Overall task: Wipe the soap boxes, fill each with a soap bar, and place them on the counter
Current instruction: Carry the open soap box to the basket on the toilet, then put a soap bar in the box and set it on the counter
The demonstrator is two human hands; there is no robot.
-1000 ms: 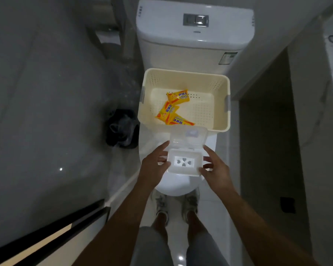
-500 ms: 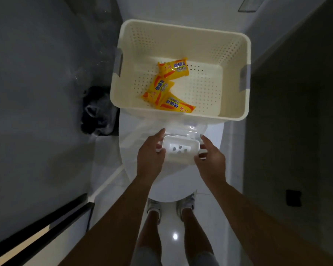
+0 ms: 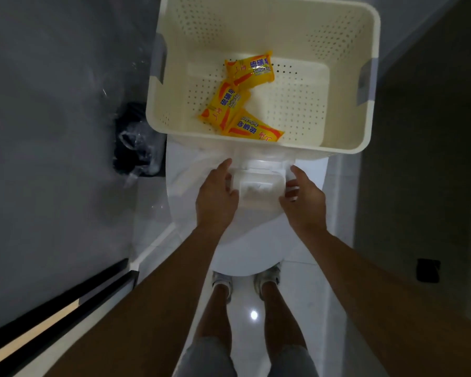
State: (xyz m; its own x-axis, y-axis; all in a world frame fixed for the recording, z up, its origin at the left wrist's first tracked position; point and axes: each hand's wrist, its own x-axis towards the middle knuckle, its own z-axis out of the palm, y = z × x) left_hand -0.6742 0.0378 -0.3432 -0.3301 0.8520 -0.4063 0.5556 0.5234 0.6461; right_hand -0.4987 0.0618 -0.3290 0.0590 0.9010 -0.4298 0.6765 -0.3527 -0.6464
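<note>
Left hand: your left hand [image 3: 216,191] sits at the soap box's 9 o'clock side, thumb stretched up toward 12 o'clock, fingers curled in against the box's left wall.
Right hand: your right hand [image 3: 305,197] is at the box's 3 o'clock side, thumb pointing up, fingertips bent onto its right wall; your two hands are apart with the box gripped between them.
Soap box: the white soap box [image 3: 259,190] is open, its clear lid standing back at 12 o'clock toward the basket. It is blurred, so you cannot read what is inside the tray. It is held over the closed toilet lid [image 3: 245,240].
Basket: at 12 o'clock from your hands, a cream perforated basket [image 3: 346,85] with grey handle grips rests on the toilet, its near rim just beyond the box's lid.
Soap bars: three yellow wrapped soap bars [image 3: 249,70] lie in the basket's left half, one at the back, two overlapping nearer you.
Bin: at 9 o'clock from the basket, a dark bin [image 3: 136,140] with a clear liner stands on the floor against the grey wall.
Below: your legs and shoes [image 3: 267,278] show at 6 o'clock on the glossy white floor [image 3: 253,314].
</note>
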